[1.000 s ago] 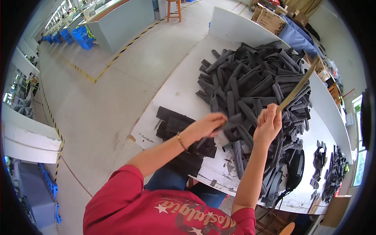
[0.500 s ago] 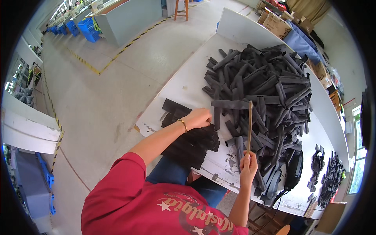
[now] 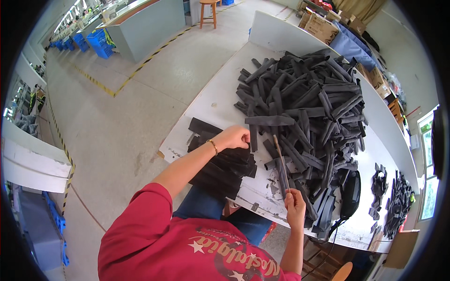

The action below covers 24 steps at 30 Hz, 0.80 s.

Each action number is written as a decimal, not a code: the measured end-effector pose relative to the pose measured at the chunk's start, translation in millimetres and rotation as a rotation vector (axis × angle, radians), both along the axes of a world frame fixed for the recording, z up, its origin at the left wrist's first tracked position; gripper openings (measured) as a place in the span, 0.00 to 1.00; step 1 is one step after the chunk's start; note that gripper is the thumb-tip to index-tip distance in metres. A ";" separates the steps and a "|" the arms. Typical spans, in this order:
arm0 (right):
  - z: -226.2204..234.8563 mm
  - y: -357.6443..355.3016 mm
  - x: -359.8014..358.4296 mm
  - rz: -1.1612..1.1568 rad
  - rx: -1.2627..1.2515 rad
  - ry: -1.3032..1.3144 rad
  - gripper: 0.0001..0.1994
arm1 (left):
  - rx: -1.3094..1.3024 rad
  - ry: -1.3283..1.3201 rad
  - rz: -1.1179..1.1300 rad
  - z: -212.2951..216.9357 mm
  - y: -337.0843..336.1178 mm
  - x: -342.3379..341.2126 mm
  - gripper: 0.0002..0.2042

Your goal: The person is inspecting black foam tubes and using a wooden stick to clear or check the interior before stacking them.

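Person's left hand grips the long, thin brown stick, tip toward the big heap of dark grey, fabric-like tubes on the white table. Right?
Wrong hand: the head view shows the long, thin brown stick in the right hand. Its tip does point toward the big heap of dark grey, fabric-like tubes on the white table.

White table [image 3: 225, 93], heaped dark grey tubes [image 3: 304, 96], flat black pieces [image 3: 218, 177], black rounded object [image 3: 350, 196], dark strips [image 3: 397, 207]
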State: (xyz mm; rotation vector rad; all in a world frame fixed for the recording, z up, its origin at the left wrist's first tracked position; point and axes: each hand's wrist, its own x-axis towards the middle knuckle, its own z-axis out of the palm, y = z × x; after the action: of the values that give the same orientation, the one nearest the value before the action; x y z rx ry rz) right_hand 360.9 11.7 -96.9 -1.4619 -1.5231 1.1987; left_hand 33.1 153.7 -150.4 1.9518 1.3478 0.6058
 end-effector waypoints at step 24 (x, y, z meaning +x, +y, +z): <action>16.8 13.1 -38.2 0.261 0.109 -0.318 0.10 | 0.457 -0.225 -0.280 62.2 -55.4 32.1 0.03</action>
State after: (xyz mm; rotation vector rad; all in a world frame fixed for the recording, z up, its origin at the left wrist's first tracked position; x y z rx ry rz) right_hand 322.6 24.8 -80.1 -1.4647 -2.0132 1.0420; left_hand 65.2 98.2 -88.2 2.2935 0.8250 1.0250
